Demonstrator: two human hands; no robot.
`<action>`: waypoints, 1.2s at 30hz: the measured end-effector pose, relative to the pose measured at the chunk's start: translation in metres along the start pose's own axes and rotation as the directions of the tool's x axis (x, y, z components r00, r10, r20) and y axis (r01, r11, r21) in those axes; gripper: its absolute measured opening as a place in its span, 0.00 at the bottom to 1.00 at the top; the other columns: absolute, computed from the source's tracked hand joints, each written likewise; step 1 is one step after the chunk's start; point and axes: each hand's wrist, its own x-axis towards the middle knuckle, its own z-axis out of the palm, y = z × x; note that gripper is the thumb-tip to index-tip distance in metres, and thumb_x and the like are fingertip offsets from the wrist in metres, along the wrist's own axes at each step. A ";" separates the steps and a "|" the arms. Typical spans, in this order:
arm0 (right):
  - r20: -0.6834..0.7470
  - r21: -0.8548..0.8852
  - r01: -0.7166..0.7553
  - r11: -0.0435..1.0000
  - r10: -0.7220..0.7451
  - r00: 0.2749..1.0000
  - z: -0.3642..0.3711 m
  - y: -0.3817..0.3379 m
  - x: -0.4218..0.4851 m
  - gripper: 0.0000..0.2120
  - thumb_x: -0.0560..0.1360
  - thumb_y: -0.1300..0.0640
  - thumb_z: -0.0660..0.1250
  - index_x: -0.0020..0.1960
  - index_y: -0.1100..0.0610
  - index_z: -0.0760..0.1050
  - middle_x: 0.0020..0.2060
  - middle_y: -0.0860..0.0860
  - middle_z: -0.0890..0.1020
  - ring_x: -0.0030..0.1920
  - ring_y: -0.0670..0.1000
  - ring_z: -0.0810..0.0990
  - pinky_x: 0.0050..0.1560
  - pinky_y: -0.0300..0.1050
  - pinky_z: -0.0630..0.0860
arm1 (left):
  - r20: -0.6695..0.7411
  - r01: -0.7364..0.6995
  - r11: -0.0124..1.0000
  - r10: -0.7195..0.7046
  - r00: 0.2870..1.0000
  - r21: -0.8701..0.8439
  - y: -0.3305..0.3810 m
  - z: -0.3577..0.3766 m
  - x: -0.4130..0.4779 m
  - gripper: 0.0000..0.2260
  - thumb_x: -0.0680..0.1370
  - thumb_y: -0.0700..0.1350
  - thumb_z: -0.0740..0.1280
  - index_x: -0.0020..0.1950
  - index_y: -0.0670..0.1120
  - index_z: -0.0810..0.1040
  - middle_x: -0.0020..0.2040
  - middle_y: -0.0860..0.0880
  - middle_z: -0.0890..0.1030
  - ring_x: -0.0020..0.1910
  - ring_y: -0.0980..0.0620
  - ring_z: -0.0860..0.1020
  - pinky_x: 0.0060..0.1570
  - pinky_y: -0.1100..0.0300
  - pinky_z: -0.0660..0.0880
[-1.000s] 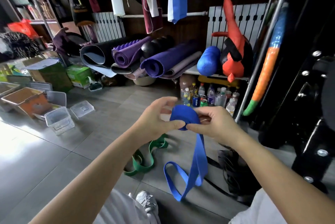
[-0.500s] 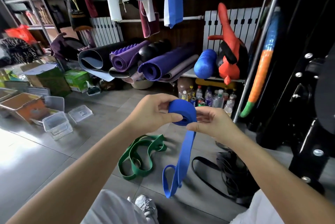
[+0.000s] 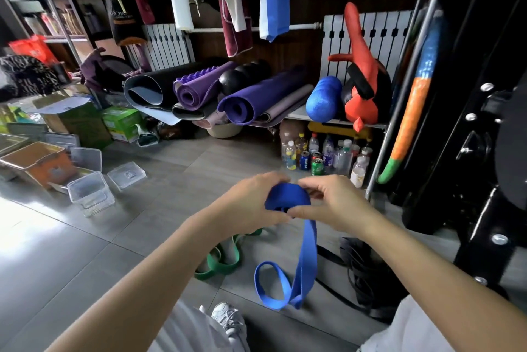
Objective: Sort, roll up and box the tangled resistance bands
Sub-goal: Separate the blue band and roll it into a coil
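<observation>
Pinching the blue band [image 3: 288, 195], hands [image 3: 248, 203] [image 3: 339, 203] hover apart from the lidless box [image 3: 94, 203].

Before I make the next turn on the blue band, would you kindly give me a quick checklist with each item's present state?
1. Left hand grips the rolled blue band: ok.
2. Right hand pinches the band at the roll: ok.
3. Roll wound tight and even: cannot tell, the hands cover much of it.
4. Tail hangs apart from the green band: ok.
5. Tail free of the black bands: cannot tell, they lie close beside it.
6. Clear box open, ready for the roll: ok.
</observation>
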 end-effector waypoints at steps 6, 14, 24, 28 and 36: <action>0.004 0.002 -0.070 0.998 0.070 0.998 0.006 0.001 0.000 0.13 0.62 0.52 0.78 0.45 0.45 0.80 0.38 0.44 0.84 0.39 0.43 0.80 0.42 0.39 0.76 | 0.008 -0.013 0.988 0.012 1.000 0.152 0.004 -0.011 0.002 0.16 0.69 0.47 0.73 0.55 0.46 0.77 0.48 0.48 0.80 0.48 0.47 0.77 0.49 0.54 0.74; -0.007 0.481 -0.126 0.867 0.148 0.989 0.013 0.016 -0.010 0.20 0.58 0.56 0.76 0.49 0.47 0.78 0.42 0.43 0.85 0.46 0.41 0.82 0.51 0.36 0.75 | -0.160 -0.006 0.788 -0.118 0.980 -0.615 -0.010 -0.008 -0.008 0.18 0.68 0.30 0.73 0.48 0.50 0.77 0.44 0.56 0.83 0.44 0.60 0.82 0.46 0.68 0.76; -0.145 0.329 0.023 0.944 0.027 0.989 0.013 0.001 0.000 0.16 0.65 0.63 0.77 0.48 0.48 0.80 0.42 0.41 0.85 0.45 0.42 0.82 0.49 0.33 0.75 | -0.059 0.094 0.602 -0.229 0.972 -0.793 -0.012 0.007 -0.014 0.18 0.70 0.37 0.73 0.57 0.46 0.75 0.55 0.47 0.80 0.50 0.53 0.81 0.52 0.57 0.79; -0.064 -0.030 -0.026 0.999 0.024 0.998 0.014 0.002 -0.001 0.13 0.64 0.54 0.78 0.47 0.47 0.81 0.36 0.38 0.81 0.41 0.35 0.77 0.41 0.29 0.70 | -0.058 0.047 0.996 -0.051 0.997 -0.073 -0.005 -0.009 -0.008 0.28 0.69 0.47 0.75 0.66 0.50 0.69 0.58 0.56 0.74 0.54 0.58 0.74 0.49 0.66 0.70; -0.072 0.169 -0.072 0.983 0.086 0.994 0.016 0.004 -0.004 0.17 0.63 0.54 0.79 0.50 0.44 0.79 0.44 0.41 0.84 0.47 0.37 0.78 0.48 0.27 0.70 | -0.014 -0.011 0.971 0.015 1.000 0.238 0.013 -0.031 -0.004 0.17 0.71 0.48 0.72 0.59 0.49 0.77 0.51 0.51 0.80 0.50 0.50 0.76 0.51 0.57 0.71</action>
